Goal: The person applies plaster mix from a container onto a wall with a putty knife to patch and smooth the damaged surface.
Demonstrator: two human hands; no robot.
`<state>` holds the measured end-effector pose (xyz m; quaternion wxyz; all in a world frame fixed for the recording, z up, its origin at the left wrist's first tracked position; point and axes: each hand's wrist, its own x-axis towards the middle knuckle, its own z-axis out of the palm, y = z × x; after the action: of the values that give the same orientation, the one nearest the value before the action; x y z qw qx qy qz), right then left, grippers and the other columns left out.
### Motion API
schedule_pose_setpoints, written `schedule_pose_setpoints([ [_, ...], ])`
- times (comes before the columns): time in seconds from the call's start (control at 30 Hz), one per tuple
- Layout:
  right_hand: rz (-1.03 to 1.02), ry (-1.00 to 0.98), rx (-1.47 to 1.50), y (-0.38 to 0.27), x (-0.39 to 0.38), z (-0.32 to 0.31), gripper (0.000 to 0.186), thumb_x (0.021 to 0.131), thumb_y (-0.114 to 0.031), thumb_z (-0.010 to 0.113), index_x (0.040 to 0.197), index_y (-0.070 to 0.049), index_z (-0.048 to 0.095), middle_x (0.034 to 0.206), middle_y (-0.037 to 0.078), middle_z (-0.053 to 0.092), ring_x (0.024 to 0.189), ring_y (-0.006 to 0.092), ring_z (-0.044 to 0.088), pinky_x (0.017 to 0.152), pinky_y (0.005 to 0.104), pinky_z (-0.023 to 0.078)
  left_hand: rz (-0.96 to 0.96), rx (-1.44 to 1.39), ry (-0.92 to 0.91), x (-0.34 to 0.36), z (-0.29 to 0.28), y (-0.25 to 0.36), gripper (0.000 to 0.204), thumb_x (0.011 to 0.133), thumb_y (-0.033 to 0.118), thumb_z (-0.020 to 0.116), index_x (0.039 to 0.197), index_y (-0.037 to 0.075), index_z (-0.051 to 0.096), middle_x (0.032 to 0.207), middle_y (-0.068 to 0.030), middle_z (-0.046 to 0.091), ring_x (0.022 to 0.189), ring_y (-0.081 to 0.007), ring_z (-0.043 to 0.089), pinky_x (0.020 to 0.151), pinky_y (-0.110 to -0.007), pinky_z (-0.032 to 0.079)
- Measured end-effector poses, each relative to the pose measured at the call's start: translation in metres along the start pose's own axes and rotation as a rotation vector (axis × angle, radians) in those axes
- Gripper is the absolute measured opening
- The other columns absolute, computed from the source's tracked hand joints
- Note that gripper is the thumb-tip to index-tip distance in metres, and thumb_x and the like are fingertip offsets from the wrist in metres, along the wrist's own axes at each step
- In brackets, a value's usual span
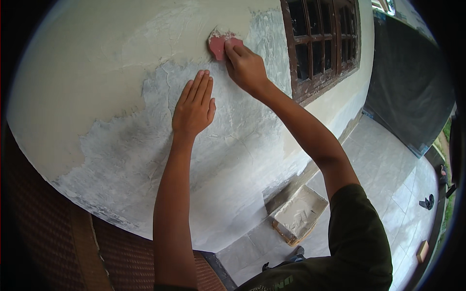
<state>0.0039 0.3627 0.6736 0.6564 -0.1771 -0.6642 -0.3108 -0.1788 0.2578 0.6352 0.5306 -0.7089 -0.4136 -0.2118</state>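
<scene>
My right grip [248, 70] is clamped on a red scraper [217, 48], pale paste [224, 34] along its upper edge, up at the wall [97, 72] left of the brown window [316, 38], my left grip [191, 115] flat, fingers straight, below it over the grey patch [126, 150], paste tray [284, 234] lower on the tiled floor [378, 145].

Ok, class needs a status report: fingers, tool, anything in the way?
Right fingers gripping red scraper, pale paste on its upper edge. Left fingers, empty, appear flat against wall. Brown window nearby, right; not touching scraper.
</scene>
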Motion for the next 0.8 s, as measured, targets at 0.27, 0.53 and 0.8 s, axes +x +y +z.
schedule_pose_setpoints([
  [0.27,0.077,0.174,0.063,0.026,0.047,-0.026,0.036,0.080,-0.003,0.071,0.116,-0.005,0.069,0.085,0.010,0.065,0.075,0.0288,0.067,0.064,0.0361,0.055,0.008,-0.013,0.020,0.003,0.002,0.003,0.050,0.094,0.021,0.057,0.139,-0.001,0.054,0.152,-0.0141,0.048,0.146,-0.0250,0.040,0.121,-0.041,0.031],
  [0.53,-0.157,-0.052,0.085,-0.029,-0.010,-0.011,0.037,0.079,-0.005,0.068,0.116,0.001,0.065,0.081,0.010,0.063,0.075,0.0271,0.068,0.057,0.0382,0.056,-0.001,0.023,-0.002,-0.002,-0.001,-0.002,0.050,0.094,0.022,0.056,0.139,-0.001,0.054,0.152,-0.0138,0.049,0.145,-0.0249,0.040,0.121,-0.041,0.031],
  [0.8,-0.065,0.204,-0.040,0.024,0.058,-0.016,0.032,0.081,-0.005,0.068,0.113,-0.004,0.066,0.081,0.008,0.064,0.073,0.0263,0.067,0.057,0.0379,0.055,0.014,0.001,0.028,0.005,0.004,0.005,0.050,0.094,0.022,0.056,0.138,-0.001,0.054,0.151,-0.0142,0.049,0.145,-0.0252,0.041,0.121,-0.042,0.031],
])
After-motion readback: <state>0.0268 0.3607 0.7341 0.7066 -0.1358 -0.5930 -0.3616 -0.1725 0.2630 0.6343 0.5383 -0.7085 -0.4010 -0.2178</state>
